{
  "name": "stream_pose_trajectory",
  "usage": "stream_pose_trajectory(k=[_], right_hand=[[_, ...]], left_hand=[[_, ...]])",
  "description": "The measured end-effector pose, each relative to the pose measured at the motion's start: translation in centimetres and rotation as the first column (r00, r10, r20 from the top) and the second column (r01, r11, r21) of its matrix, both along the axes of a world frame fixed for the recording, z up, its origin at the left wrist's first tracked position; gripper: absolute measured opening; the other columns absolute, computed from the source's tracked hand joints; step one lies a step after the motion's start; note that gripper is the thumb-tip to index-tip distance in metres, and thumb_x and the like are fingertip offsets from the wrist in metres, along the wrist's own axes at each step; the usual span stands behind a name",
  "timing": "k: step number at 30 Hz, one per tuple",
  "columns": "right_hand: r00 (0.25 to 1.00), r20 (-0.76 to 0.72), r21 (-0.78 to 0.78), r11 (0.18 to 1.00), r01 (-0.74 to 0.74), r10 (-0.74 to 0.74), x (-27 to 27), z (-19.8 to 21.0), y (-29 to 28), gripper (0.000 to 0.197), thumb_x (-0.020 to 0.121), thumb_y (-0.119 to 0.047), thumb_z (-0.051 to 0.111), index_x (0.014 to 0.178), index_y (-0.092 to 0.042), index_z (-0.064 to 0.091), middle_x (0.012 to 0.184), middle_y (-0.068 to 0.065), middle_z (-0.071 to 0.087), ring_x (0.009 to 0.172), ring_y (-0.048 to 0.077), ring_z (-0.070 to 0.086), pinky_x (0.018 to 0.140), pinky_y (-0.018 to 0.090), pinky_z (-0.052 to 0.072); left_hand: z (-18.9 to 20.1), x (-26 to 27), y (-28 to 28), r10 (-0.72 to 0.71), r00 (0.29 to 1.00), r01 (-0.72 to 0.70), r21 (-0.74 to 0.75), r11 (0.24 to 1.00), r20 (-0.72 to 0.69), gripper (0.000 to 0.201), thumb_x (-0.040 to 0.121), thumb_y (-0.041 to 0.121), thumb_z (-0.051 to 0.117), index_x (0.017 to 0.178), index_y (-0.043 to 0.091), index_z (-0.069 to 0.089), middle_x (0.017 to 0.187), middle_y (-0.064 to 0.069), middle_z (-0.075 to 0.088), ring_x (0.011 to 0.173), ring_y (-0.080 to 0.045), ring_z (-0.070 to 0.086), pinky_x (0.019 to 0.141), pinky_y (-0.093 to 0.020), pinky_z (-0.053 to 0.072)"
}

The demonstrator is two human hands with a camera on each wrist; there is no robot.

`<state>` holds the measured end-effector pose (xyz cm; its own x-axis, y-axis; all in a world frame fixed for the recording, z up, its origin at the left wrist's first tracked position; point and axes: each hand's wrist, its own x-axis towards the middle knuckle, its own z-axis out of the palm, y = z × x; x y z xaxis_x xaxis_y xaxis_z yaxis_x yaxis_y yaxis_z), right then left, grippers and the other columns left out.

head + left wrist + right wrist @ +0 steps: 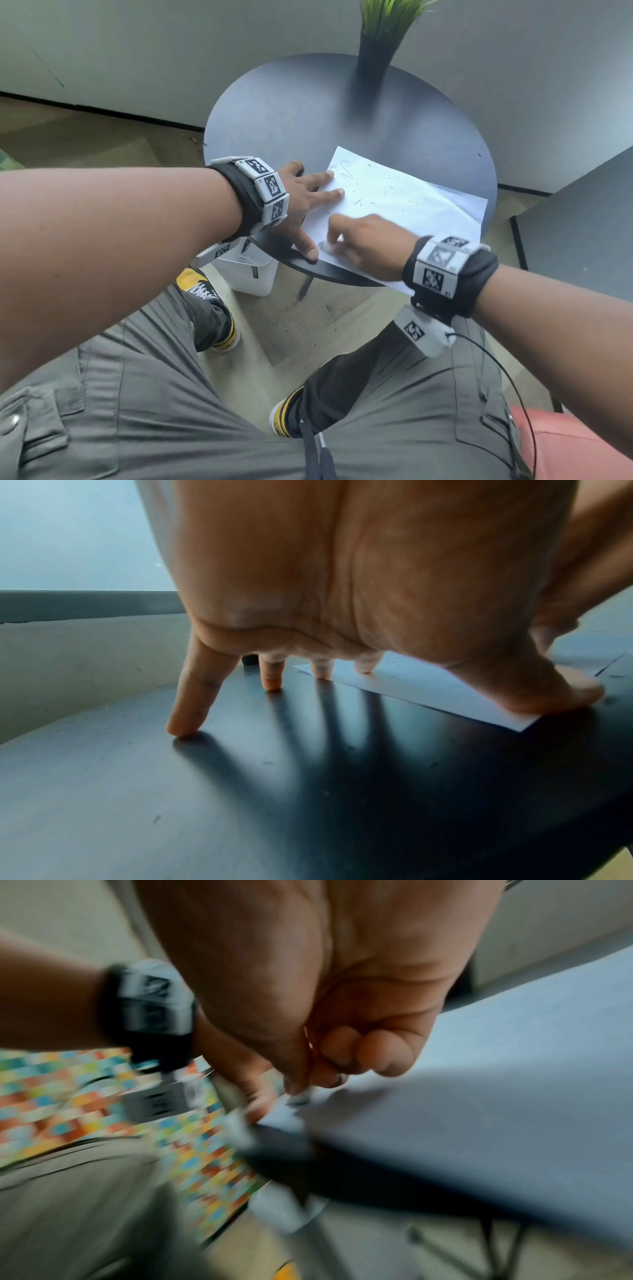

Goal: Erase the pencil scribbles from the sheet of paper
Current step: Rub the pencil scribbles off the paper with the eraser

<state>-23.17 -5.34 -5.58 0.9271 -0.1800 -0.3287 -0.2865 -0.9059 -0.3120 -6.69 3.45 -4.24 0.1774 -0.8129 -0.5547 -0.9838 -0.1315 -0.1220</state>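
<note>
Sheet of paper [404, 205]: white, lying flat on the near right part of your round dark table [291, 113], its near corner jutting past the table's edge; faint pencil scribbles [363, 192] scattered over its far left portion.

Eraser [327, 247]: small, white, blurred; pressed to the paper near its near left corner, pinched at the tips of your right hand [373, 240]; thumb and forefinger close on it, the remaining fingers [383, 1053] curled into the palm; the right wrist view is smeared, so the eraser's shape cannot be told.

Your left hand [301, 202]: spread wide, fingers straight, gripping nothing; in the left wrist view the little finger [192, 710] and the next one stand tip-down on bare table, two more fingertips touch the paper's left edge, and the thumb [555, 693] presses the sheet down near its near corner, just beside the eraser.

Both wrists: black bands carrying white blocks with black-and-white markers.

Surroundings: a dark tapered vase [375, 51] with green grass blades at the table's far edge; a white bin [250, 274] on the floor under the table's left side; your grey trousers and yellow-trimmed shoes below.
</note>
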Motion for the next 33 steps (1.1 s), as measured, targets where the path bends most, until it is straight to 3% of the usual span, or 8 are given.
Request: stream_pose_trajectory(k=[3,8,13,17,21,26,31,33], right_hand=[[0.966,0.060,-0.025,0.967,0.254,-0.252,0.5,0.0,-3.4,0.028,0.099,-0.047,0.045,0.106,-0.020,0.049,0.096,0.009,0.061,0.086,0.030,0.055,0.078,0.037,0.047],[0.998,0.018,0.010,0.998,-0.058,0.058,-1.1,-0.2,1.1,0.023,0.102,-0.036,0.041,0.106,-0.014,0.048,0.087,0.008,0.060,0.078,0.029,0.054,0.067,0.038,0.045],[0.968,0.088,-0.020,0.971,0.238,-0.235,-0.3,0.1,-3.1,0.027,0.100,-0.046,0.045,0.105,-0.020,0.049,0.094,0.009,0.062,0.086,0.031,0.056,0.076,0.037,0.047],[0.998,0.029,0.011,0.999,-0.051,0.051,-1.6,-0.4,0.7,0.020,0.102,-0.035,0.043,0.105,-0.016,0.047,0.087,0.006,0.061,0.081,0.029,0.056,0.071,0.040,0.048],[0.972,0.077,0.019,0.975,0.221,-0.222,-1.1,-0.1,-3.6,0.026,0.099,-0.048,0.045,0.103,-0.023,0.051,0.092,0.006,0.062,0.085,0.028,0.055,0.074,0.035,0.044],[0.998,0.028,0.042,0.997,-0.061,0.060,-2.5,-0.2,0.3,0.022,0.101,-0.037,0.039,0.105,-0.018,0.049,0.085,0.004,0.060,0.076,0.024,0.051,0.066,0.033,0.040],[0.964,0.084,-0.001,0.968,0.252,-0.251,-1.5,0.0,-4.3,0.024,0.099,-0.046,0.043,0.102,-0.023,0.050,0.093,0.008,0.063,0.083,0.028,0.054,0.074,0.035,0.044],[0.988,0.078,-0.008,0.990,0.137,-0.136,-1.7,-0.3,-2.2,0.023,0.101,-0.041,0.043,0.102,-0.019,0.048,0.086,0.006,0.059,0.078,0.028,0.053,0.070,0.036,0.044]], left_hand=[[0.3,-0.1,-0.1,0.008,1.000,-0.008,0.021,1.000,-0.001,0.119,0.068,0.089,0.055,0.156,0.045,-0.013,0.168,0.005,-0.016,0.148,-0.041,0.007,0.117,-0.050,0.023],[0.6,-0.5,-0.3,-0.023,0.999,0.022,0.036,0.999,0.040,0.119,0.070,0.088,0.055,0.157,0.043,-0.013,0.168,0.001,-0.015,0.148,-0.040,0.010,0.117,-0.046,0.022],[0.3,-0.2,-0.5,0.012,1.000,-0.013,0.044,0.999,0.015,0.122,0.066,0.090,0.058,0.156,0.047,-0.014,0.168,0.005,-0.015,0.146,-0.042,0.012,0.114,-0.053,0.029],[0.3,-0.5,-0.7,-0.002,0.999,0.000,0.051,0.999,0.041,0.123,0.066,0.089,0.059,0.156,0.046,-0.014,0.168,0.003,-0.015,0.144,-0.042,0.015,0.114,-0.050,0.030],[0.1,-0.3,-0.7,0.020,1.000,-0.021,0.043,0.999,0.011,0.122,0.063,0.090,0.059,0.154,0.051,-0.013,0.167,0.005,-0.014,0.144,-0.042,0.015,0.110,-0.056,0.033],[0.0,-0.2,-0.9,0.001,1.000,-0.002,0.048,0.999,0.031,0.124,0.062,0.092,0.058,0.154,0.051,-0.014,0.167,0.003,-0.014,0.143,-0.042,0.017,0.112,-0.054,0.032],[-0.2,-0.1,-0.7,0.017,1.000,-0.017,0.029,0.999,0.011,0.124,0.061,0.092,0.060,0.154,0.052,-0.012,0.168,0.004,-0.012,0.142,-0.041,0.018,0.112,-0.054,0.033],[-0.2,-0.1,-0.7,0.013,1.000,-0.013,0.024,1.000,0.017,0.123,0.062,0.090,0.061,0.154,0.052,-0.011,0.168,0.004,-0.012,0.142,-0.041,0.017,0.112,-0.053,0.032]])
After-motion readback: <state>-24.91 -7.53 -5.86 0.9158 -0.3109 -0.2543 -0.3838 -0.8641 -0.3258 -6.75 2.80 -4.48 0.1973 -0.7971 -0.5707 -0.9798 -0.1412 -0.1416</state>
